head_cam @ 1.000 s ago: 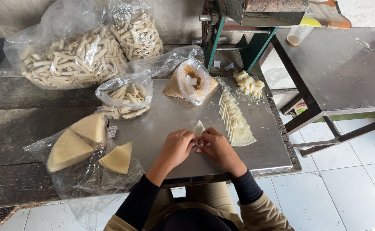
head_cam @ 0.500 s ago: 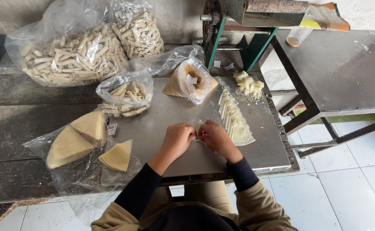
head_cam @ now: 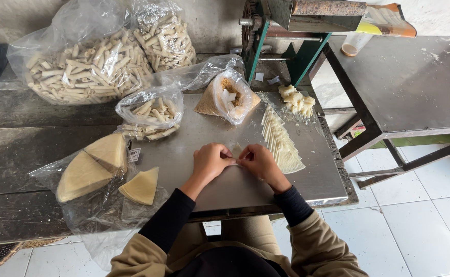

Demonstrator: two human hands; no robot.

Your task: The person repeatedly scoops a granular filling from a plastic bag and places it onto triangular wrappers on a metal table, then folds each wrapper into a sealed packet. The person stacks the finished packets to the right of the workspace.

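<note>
My left hand (head_cam: 210, 161) and my right hand (head_cam: 256, 160) meet over the metal work surface (head_cam: 245, 190), both pinching one small pale dough wrapper (head_cam: 235, 150) between the fingertips. Its tip sticks up between the hands; the rest is hidden by my fingers. Just right of my right hand lies a fanned row of cut pale wrappers (head_cam: 280, 140). A pile of pale filling chunks (head_cam: 297, 99) sits behind that row. To the left, triangular stacks of wrappers (head_cam: 109, 152) rest on clear plastic, with another wedge (head_cam: 142, 186) closer to me.
Two big clear bags of rolled sticks (head_cam: 89, 66) stand at the back left, a smaller open bag (head_cam: 150, 113) before them. A bag of brown crumbs (head_cam: 229, 97) sits mid-table. A green hand-crank machine (head_cam: 286, 31) and a dark metal table (head_cam: 409, 77) stand to the right.
The upright tip of the wrapper has sunk lower between my fingers as both hands closed over it. The hands stay in the same spot on the surface.
</note>
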